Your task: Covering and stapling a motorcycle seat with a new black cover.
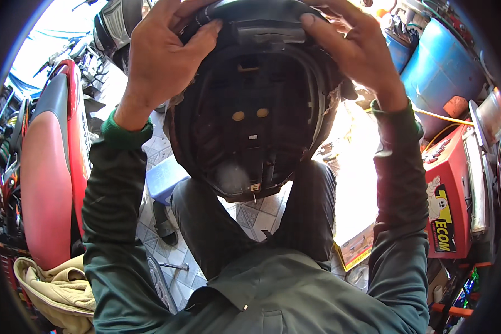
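A black motorbike seat (pixel 253 125) is held up in front of me with its hollow plastic underside turned toward me. Two pale round spots and a small metal latch piece near its lower end stand out on the base. My left hand (pixel 164 58) is closed around the upper left rim, thumb pressed on the inner side. At the upper right rim, my right hand (pixel 359 50) grips in the same way with its thumb tip on the edge. Dark cover material is folded over the rim between the thumbs. Most of my fingers are hidden behind the seat. Its lower end is between my knees.
To the left is a red and black motorbike seat (pixel 47 183), with a beige cloth (pixel 61 286) below it. A blue plastic stool (pixel 166 178) stands by my left knee. On the right are a blue barrel (pixel 442 72), a red box (pixel 446 195) and a yellow hose (pixel 442 118).
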`<state>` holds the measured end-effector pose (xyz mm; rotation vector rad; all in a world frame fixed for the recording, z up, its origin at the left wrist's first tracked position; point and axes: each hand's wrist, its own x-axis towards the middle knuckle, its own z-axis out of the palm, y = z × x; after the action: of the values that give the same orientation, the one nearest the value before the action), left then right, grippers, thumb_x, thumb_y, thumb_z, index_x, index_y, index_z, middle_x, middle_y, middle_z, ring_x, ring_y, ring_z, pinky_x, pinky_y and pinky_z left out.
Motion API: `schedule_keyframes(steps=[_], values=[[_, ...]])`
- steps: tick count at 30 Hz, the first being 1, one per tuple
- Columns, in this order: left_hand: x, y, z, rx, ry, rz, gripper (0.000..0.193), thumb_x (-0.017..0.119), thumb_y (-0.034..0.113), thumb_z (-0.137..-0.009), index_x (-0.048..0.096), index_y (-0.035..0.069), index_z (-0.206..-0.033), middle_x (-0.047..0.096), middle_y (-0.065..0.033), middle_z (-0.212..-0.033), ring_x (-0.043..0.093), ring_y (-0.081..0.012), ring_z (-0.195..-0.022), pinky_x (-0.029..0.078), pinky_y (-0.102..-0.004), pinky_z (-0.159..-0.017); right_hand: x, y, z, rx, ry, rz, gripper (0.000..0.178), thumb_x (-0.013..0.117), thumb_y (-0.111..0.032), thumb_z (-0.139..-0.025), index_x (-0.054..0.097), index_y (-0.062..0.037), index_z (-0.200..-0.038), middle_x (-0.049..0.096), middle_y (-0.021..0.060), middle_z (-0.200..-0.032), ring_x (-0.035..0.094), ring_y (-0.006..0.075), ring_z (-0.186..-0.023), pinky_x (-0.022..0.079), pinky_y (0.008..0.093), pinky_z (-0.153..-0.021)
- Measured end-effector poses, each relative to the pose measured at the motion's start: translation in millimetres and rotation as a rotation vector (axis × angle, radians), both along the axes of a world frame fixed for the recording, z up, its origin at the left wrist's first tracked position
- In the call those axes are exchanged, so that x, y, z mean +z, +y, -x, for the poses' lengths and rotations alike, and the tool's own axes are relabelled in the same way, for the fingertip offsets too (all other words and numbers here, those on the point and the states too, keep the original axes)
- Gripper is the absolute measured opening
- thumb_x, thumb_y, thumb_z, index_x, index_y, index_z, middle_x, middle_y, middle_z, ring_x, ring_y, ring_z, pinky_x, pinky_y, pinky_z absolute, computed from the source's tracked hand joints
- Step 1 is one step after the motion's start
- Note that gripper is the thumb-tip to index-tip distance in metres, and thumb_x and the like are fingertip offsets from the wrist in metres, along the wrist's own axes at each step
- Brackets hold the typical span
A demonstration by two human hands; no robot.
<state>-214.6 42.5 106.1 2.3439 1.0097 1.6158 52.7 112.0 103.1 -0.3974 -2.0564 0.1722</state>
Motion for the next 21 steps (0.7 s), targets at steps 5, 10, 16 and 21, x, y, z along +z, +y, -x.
schedule_keyframes(steps=[5,10,16,21], values=[[22.6,3.7,26.7,-0.256,-0.024,0.238,0.044,0.063,0.004,-0.098,0.056,0.000,-0.142,0.069,-0.0182,-0.128,0.069,-0.0209,-0.112,0.056,-0.0317,-0.096,4.4,11.8,1.9,0.019,-0.016,0.048,0.024,0.069,-0.015,-0.098,0.068,-0.0009,-0.118,0.074,0.0130,-0.103,0.073,0.0199,-0.092,0.060,0.0338,-0.077],[37.7,29.9,38.2,-0.299,0.029,0.333,0.036,0.066,0.018,-0.102,0.065,-0.001,-0.132,0.069,-0.0168,-0.128,0.068,-0.0207,-0.113,0.056,-0.0317,-0.097,8.9,22.5,2.1,0.016,-0.117,-0.018,0.027,0.069,-0.020,-0.100,0.068,-0.0004,-0.119,0.075,0.0108,-0.107,0.072,0.0179,-0.097,0.060,0.0349,-0.084],[21.8,18.4,16.6,-0.344,-0.061,0.304,0.036,0.064,0.019,-0.104,0.066,-0.002,-0.133,0.070,-0.0139,-0.127,0.067,-0.0190,-0.113,0.054,-0.0305,-0.097,-8.4,36.7,-10.0,0.514,0.178,0.407,0.032,0.063,-0.019,-0.104,0.067,0.0012,-0.129,0.074,0.0128,-0.116,0.072,0.0201,-0.103,0.058,0.0345,-0.093],[7.1,3.7,5.6,0.068,0.168,0.007,0.040,0.060,0.018,-0.106,0.061,-0.004,-0.139,0.070,-0.0116,-0.126,0.066,-0.0166,-0.112,0.052,-0.0282,-0.097,-28.1,34.9,-9.9,0.157,0.111,-0.050,0.035,0.062,-0.018,-0.105,0.064,0.0019,-0.135,0.074,0.0136,-0.118,0.072,0.0211,-0.105,0.058,0.0344,-0.094]])
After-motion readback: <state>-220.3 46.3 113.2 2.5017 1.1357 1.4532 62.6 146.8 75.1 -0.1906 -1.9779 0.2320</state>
